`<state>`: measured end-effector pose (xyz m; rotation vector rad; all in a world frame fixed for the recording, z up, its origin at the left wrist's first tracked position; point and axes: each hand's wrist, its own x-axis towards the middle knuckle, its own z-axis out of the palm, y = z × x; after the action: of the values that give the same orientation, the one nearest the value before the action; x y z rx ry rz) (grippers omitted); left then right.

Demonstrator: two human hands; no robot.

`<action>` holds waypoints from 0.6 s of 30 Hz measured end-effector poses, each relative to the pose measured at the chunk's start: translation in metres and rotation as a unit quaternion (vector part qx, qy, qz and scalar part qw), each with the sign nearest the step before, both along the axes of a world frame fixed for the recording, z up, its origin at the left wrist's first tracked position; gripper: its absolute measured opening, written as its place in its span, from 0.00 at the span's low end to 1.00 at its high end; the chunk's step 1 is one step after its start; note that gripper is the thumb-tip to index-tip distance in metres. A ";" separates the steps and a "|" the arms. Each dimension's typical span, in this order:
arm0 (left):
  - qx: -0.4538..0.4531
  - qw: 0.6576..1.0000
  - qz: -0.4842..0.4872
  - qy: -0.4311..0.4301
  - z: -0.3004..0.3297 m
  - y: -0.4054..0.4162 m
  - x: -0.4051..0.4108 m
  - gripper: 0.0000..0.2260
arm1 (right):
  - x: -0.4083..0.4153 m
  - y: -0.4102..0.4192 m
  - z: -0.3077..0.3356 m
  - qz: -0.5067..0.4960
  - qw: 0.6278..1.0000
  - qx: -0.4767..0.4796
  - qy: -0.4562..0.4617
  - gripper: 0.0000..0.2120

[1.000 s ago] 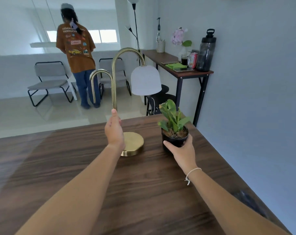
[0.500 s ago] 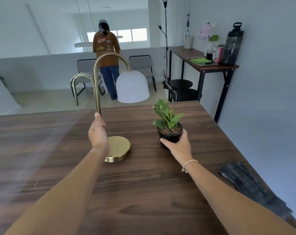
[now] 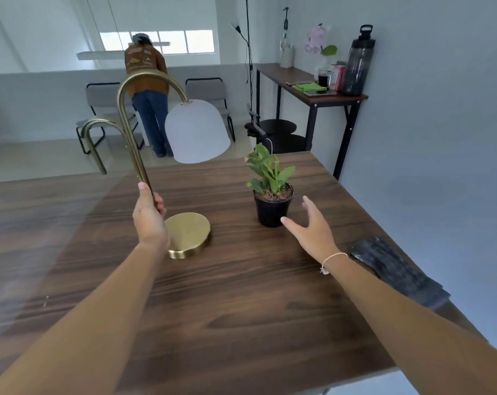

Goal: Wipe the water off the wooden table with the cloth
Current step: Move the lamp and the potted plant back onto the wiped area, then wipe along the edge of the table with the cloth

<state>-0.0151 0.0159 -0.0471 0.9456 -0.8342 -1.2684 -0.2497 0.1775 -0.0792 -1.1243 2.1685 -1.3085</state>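
Lamp (image 3: pixel 167 155) stem is sitting gripped in the left hand (image 3: pixel 149 218), likely clearing the bench (image 3: pixel 241 303); the right hand (image 3: pixel 313 229) is hovering spread beside the plant pot (image 3: pixel 272 206), cloth (image 3: pixel 398 273) lying untouched.

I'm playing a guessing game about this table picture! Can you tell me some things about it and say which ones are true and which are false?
1. The left hand grips the stem of the brass desk lamp with the white dome shade. True.
2. The right hand is wrapped tightly around the small black pot with the green plant. False: it is open, with the fingers spread, beside the pot.
3. The dark folded cloth lies at the right edge of the dark wooden table. True.
4. The lamp lies tipped over on its side. False: it stands, its round base on the table.
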 end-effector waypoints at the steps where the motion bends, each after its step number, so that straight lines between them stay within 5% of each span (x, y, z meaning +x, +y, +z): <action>1: 0.000 1.000 -0.014 -0.001 0.000 0.000 0.002 0.17 | -0.004 0.012 0.003 0.002 0.998 0.017 0.063 0.35; 6: -0.009 0.997 -0.071 -0.015 -0.007 -0.004 0.013 0.16 | -0.047 0.084 0.007 -0.018 0.928 0.209 0.309 0.28; 9: 0.002 0.990 -0.107 -0.096 -0.018 -0.002 0.021 0.19 | -0.061 0.122 -0.005 -0.028 0.898 0.324 0.297 0.29; 14: 0.015 0.978 -0.139 -0.154 -0.023 0.012 0.043 0.24 | -0.048 0.130 -0.008 -0.039 0.922 0.308 0.233 0.26; 18: -0.038 0.937 -0.121 -0.326 -0.026 0.028 0.081 0.23 | -0.019 0.129 -0.014 -0.057 0.914 0.315 0.251 0.26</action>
<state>0.0659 0.0443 -0.0735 1.2512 -1.5461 -1.1175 -0.2687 0.3064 -0.0929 -1.1357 2.7547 -0.2770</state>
